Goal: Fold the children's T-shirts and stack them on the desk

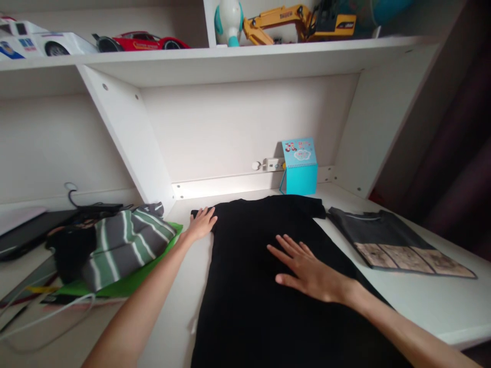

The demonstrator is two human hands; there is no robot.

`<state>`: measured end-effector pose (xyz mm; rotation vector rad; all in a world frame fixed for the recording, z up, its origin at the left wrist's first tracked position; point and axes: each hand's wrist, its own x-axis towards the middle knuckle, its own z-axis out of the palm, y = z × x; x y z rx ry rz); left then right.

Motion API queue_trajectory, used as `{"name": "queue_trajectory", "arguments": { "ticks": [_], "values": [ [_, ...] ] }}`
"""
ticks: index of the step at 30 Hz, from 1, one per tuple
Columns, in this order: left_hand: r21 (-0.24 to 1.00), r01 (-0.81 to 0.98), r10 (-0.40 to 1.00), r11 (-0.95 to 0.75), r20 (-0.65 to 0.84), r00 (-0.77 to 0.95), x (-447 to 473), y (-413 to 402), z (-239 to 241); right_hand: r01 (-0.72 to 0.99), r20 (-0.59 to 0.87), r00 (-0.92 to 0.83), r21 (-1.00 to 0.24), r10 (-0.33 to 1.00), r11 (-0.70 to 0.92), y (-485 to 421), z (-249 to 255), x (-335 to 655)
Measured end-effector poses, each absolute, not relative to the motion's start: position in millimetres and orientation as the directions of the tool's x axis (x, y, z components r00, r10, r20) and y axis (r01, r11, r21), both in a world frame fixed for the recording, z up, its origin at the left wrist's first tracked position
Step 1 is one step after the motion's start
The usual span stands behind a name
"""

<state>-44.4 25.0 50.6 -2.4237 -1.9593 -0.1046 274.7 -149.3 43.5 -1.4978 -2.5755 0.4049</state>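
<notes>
A black T-shirt lies spread out on the white desk, its collar end toward the back wall and its lower part running out of view at the bottom. My left hand rests flat on the shirt's left sleeve, fingers apart. Over the middle of the chest, my right hand is open with its fingers spread, holding nothing. Whether that palm presses on the cloth or hovers just above it, I cannot tell. To the right sits a folded dark grey T-shirt with a printed panel.
Striped grey and green clothing is heaped at left beside a dark hanger, cables and a black laptop-like item. A turquoise desk calendar stands by a power strip. Overhead, a shelf holds a toy excavator and toy cars.
</notes>
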Motion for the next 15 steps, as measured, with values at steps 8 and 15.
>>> {"name": "queue_trajectory", "arguments": {
  "ticks": [8,15],
  "values": [
    [0.048,0.999,0.999,-0.009,-0.046,0.011,-64.7,50.9,20.9,0.778,0.011,-0.551,-0.357,0.835,0.518,-186.1,36.7,248.2],
    [0.088,0.996,0.998,0.002,-0.066,0.003,-79.1,81.3,28.4,0.664,0.602,-0.587,-0.026,0.542,0.748,-224.9,-25.3,136.2]
  ]
}}
